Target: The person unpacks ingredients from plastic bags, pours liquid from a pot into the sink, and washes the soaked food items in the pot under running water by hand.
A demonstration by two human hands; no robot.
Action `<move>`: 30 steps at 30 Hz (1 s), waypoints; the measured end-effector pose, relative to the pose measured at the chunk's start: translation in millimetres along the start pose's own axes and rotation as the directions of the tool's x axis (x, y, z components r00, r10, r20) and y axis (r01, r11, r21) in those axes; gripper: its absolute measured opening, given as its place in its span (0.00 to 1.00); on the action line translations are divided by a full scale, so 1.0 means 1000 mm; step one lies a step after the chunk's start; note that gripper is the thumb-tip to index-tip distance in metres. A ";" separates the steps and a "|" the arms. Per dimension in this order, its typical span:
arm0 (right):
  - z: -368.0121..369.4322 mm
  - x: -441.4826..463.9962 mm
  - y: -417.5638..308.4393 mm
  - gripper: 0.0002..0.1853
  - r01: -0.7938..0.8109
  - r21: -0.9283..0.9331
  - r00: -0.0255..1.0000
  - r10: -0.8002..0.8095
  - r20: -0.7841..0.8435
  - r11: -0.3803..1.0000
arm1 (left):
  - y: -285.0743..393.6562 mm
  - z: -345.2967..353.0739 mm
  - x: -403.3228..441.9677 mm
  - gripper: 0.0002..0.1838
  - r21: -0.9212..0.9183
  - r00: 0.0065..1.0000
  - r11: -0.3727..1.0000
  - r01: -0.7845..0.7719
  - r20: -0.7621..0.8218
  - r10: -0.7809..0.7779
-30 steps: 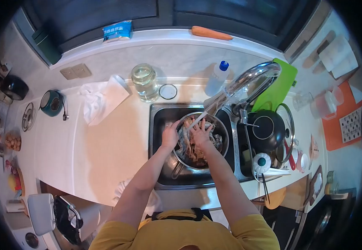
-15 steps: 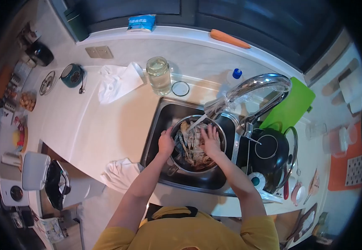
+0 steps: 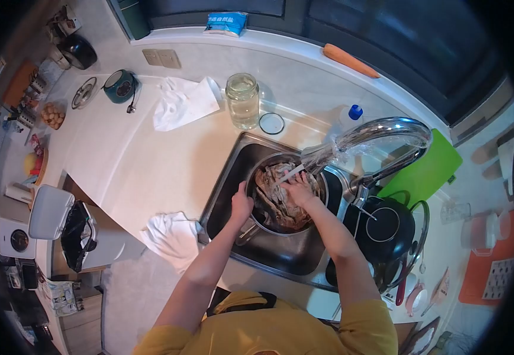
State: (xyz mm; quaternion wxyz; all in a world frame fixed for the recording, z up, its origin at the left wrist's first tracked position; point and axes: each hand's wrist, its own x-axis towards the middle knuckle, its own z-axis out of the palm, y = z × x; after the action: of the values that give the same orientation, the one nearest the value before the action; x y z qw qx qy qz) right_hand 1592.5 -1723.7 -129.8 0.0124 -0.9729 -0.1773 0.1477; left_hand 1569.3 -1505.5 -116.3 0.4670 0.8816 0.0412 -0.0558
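Food [image 3: 280,204] in one metal pot [image 3: 324,204], two hands [image 3: 268,199], one faucet [image 3: 387,139]

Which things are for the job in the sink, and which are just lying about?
For the job:
- left hand, at the pot's rim
- right hand, on the food
- metal pot
- faucet, running
- sink

Just lying about, it seems:
- carrot
- blue packet
- green board
- glass jar
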 end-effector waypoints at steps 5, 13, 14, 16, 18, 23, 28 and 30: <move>0.007 0.008 -0.002 0.51 -0.089 0.347 0.993 0.109 -0.040 0.934 | -0.010 0.010 -0.013 0.31 -0.040 0.996 0.996 0.083 -0.007 -0.083; -0.001 0.033 -0.012 0.57 -0.146 0.101 0.970 0.122 0.209 0.984 | -0.015 0.020 -0.027 0.34 -0.056 0.990 0.988 0.142 -0.021 -0.143; 0.009 0.032 -0.010 0.57 -0.142 0.103 0.982 0.127 0.138 0.985 | -0.014 0.020 -0.026 0.34 -0.051 0.988 0.987 0.154 -0.013 -0.154; 0.013 0.023 -0.017 0.53 -0.158 0.149 0.987 0.162 -0.011 0.976 | -0.016 0.022 -0.026 0.34 -0.075 0.989 0.987 0.143 -0.019 -0.145; 0.010 0.006 -0.035 0.51 -0.104 0.248 0.984 0.136 -0.116 0.963 | -0.010 0.018 -0.027 0.32 -0.074 0.986 0.983 0.168 0.007 -0.168; -0.002 -0.007 -0.091 0.46 -0.020 0.131 0.999 0.023 -0.024 0.991 | -0.011 0.017 -0.026 0.32 -0.032 0.988 0.988 0.154 0.025 -0.153; -0.006 0.007 -0.100 0.32 -0.161 0.103 0.980 0.146 0.139 0.982 | -0.012 0.016 -0.028 0.33 -0.102 0.993 0.988 0.115 -0.013 -0.117; -0.001 0.011 -0.100 0.32 -0.202 0.106 0.969 0.183 0.164 0.974 | -0.013 0.014 -0.026 0.34 -0.107 0.993 0.987 0.116 -0.011 -0.118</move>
State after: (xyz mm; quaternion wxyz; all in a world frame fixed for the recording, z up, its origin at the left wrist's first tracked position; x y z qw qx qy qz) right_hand 1568.6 -1625.8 -124.9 0.0437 -0.9688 -0.0729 0.2329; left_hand 1541.1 -1510.2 -131.0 0.5089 0.8519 0.1001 -0.0730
